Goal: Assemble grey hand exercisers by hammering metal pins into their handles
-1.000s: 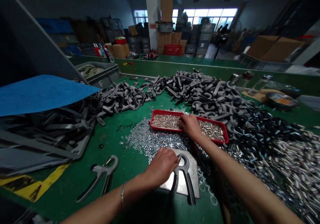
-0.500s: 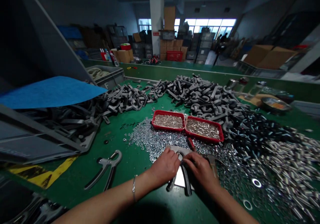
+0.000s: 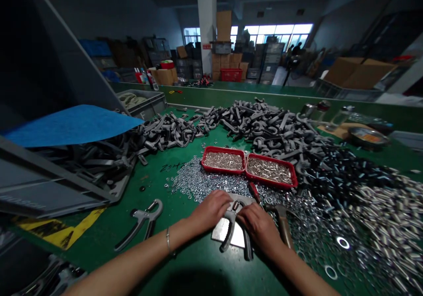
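Observation:
A grey two-handled clamp (image 3: pixel 228 229) with black grips lies on a shiny metal plate (image 3: pixel 218 233), its handles pointing toward me. My left hand (image 3: pixel 211 210) is at the clamp's upper left, its fingers curled together near the plate's top edge; what they hold, if anything, is hidden. My right hand (image 3: pixel 259 225) has its fingers closed on the clamp's right side, near the top of the right handle. A red-handled tool (image 3: pixel 254 191) lies just beyond the plate. Another similar clamp (image 3: pixel 142 220) rests on the green table to the left.
Two red trays (image 3: pixel 223 170) of small metal pins stand beyond the hands, among loose nuts (image 3: pixel 188 177). A hammer (image 3: pixel 284 227) lies right of my right hand. Grey handle parts (image 3: pixel 264 124) are heaped behind; metal cylinders (image 3: pixel 380 212) spread right. A grey crate (image 3: pixel 66 186) stands left.
My left hand has moved left, away from the clamp's head, uncovering its left arm and more of the plate. My right hand stays by the clamp. The hammer shows more.

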`<action>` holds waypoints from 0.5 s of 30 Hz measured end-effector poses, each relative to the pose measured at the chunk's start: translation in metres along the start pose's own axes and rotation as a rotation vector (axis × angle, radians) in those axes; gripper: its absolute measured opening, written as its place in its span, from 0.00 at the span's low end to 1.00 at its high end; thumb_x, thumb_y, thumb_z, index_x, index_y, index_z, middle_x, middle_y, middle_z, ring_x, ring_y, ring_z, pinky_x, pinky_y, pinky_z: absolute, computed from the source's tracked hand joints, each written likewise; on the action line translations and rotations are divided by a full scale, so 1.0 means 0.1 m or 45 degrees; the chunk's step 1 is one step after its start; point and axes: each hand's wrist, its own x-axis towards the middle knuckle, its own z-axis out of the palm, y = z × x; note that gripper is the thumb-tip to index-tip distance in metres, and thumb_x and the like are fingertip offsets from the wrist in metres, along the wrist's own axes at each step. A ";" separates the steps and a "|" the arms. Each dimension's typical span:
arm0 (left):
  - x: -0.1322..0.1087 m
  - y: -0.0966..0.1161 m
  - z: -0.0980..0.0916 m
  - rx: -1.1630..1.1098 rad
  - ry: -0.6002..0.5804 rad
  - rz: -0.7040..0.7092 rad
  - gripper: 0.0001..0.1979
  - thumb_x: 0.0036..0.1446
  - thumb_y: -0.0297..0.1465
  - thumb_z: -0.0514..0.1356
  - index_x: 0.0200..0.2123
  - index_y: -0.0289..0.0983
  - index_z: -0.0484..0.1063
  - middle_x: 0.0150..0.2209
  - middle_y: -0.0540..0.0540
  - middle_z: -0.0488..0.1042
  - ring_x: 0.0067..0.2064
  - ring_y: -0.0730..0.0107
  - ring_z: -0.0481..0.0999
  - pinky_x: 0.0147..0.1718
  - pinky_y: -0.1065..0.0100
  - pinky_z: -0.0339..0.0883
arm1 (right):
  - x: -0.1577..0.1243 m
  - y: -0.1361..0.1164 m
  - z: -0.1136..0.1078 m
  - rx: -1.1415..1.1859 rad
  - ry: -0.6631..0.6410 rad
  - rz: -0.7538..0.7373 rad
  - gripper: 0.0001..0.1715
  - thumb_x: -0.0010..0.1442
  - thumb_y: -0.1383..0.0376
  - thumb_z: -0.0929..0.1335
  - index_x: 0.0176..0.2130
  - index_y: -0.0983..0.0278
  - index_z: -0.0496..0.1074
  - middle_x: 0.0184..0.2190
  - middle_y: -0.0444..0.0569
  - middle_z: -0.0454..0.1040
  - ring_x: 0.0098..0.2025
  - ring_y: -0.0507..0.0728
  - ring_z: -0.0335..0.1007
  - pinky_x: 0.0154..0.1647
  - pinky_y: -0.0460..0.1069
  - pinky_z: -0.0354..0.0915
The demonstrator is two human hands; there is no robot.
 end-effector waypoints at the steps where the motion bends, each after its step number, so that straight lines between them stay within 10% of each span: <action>1: 0.05 -0.04 -0.08 -0.021 0.064 -0.036 0.08 0.66 0.26 0.54 0.43 0.36 0.73 0.42 0.45 0.76 0.48 0.65 0.73 0.51 0.62 0.67 | 0.00 0.00 0.00 -0.036 -0.014 -0.012 0.10 0.70 0.65 0.63 0.37 0.63 0.72 0.34 0.52 0.74 0.37 0.59 0.68 0.38 0.53 0.67; 10: 0.90 -0.65 -0.52 0.407 0.070 -0.183 0.09 0.64 0.24 0.56 0.42 0.34 0.76 0.44 0.40 0.76 0.51 0.61 0.73 0.54 0.59 0.66 | -0.01 -0.11 -0.15 -0.202 -0.179 -0.147 0.15 0.68 0.72 0.60 0.48 0.64 0.72 0.41 0.54 0.77 0.42 0.61 0.69 0.43 0.53 0.69; 15: 1.22 -0.90 -0.46 0.568 -0.070 -0.380 0.10 0.64 0.31 0.60 0.45 0.32 0.74 0.46 0.40 0.75 0.48 0.60 0.76 0.49 0.55 0.71 | -0.50 -0.04 -0.51 -0.426 -0.012 0.318 0.16 0.69 0.60 0.61 0.52 0.65 0.66 0.48 0.61 0.72 0.49 0.65 0.69 0.49 0.59 0.68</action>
